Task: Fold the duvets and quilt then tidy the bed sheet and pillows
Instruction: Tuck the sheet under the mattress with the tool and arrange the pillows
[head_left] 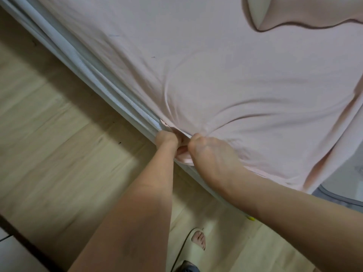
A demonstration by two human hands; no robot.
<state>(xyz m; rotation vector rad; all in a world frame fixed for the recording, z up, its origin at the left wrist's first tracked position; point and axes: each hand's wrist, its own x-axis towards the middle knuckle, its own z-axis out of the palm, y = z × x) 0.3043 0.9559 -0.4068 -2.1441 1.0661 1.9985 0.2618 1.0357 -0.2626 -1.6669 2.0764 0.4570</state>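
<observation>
A single head-worn view is given — the scene is seen from above, looking forward and down, close over the fingers (193,139), with mattress edge (110,89) beyond them and floor (49,134) beside.

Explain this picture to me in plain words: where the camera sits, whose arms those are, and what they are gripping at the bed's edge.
There is no machine here. The one picture comes from a camera worn on a person's head, looking down at their own bare arms. The left hand and right hand meet at the side of the mattress, both gripping the edge of the pink bed sheet, which puckers into creases towards them. A pillow with a dark trim lies at the top right. Below are a pale wooden floor and a foot in a slipper.
</observation>
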